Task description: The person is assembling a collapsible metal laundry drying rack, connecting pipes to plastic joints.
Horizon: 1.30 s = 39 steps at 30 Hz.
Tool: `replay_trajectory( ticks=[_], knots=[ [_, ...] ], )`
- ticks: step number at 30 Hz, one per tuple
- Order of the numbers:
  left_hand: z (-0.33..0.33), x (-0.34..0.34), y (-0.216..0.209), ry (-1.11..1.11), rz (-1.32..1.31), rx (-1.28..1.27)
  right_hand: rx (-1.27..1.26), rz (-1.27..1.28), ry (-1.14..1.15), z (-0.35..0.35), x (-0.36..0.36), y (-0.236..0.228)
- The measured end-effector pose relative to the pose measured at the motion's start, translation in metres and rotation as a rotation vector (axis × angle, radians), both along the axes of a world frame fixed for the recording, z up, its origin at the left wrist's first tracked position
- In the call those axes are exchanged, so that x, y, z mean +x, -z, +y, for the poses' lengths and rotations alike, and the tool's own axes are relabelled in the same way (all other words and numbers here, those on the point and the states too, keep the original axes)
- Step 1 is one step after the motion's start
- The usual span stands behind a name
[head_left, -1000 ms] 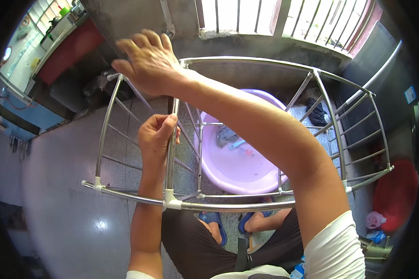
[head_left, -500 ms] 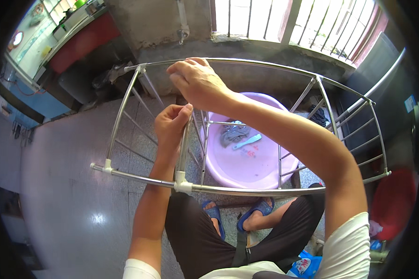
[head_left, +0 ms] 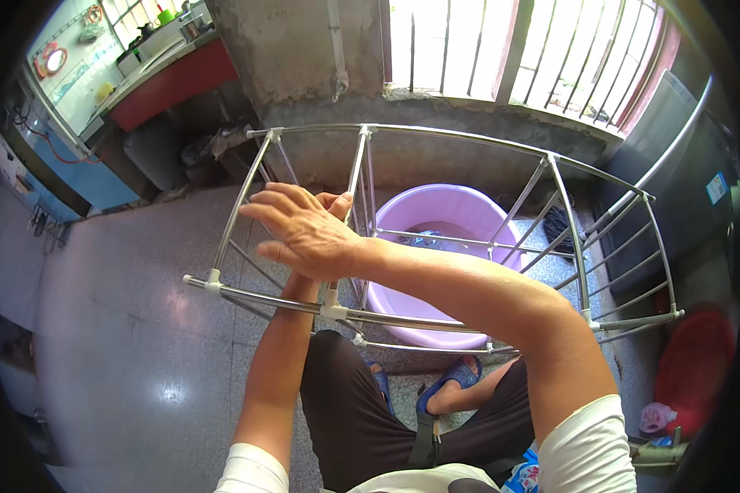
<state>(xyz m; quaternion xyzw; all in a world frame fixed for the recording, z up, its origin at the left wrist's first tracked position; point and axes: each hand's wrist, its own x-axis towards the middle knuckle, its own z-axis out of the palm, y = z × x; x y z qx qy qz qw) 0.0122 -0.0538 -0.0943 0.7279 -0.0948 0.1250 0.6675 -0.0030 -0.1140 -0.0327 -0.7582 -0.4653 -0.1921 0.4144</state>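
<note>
We see a frame of silver metal tubes with white plastic joints spanning left to right before the wearer, a round, light-purple plastic tub showing through its bars. A straight silver metal crossbar of this frame runs away from the body. The left hand, nearer to it, pinches the crossbar, though we find that hand partly hidden. The right hand crosses over the left wrist, fingers spread leftward; we cannot tell whether it touches the metal.
</note>
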Motion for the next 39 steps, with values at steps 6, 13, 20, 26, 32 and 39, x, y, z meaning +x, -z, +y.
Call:
replay_trajectory(
  ticks=[6, 13, 20, 26, 32, 39],
  knots=[
    [0.008, 0.025, 0.009, 0.046, -0.029, -0.172, 0.09, 0.017, 0.295, -0.044, 0.028, -0.023],
    [0.016, 0.032, 0.023, 0.221, 0.247, 0.245, -0.033, -0.095, 0.433, -0.025, 0.002, -0.01],
    [0.019, 0.031, 0.051, 0.416, 0.342, 0.613, -0.28, 0.067, 0.405, -0.037, -0.009, -0.013],
    [0.128, -0.035, 0.079, 0.529, 0.412, 0.893, 0.159, 0.026, 0.046, -0.072, -0.114, -0.063],
    [0.137, -0.059, 0.208, 0.442, 0.447, 1.014, -0.129, 0.708, 0.016, -0.106, -0.222, 0.107],
    [0.046, -0.072, 0.247, 0.146, 0.671, 0.702, -0.437, 0.606, 0.714, -0.161, -0.186, 0.283]
  ],
)
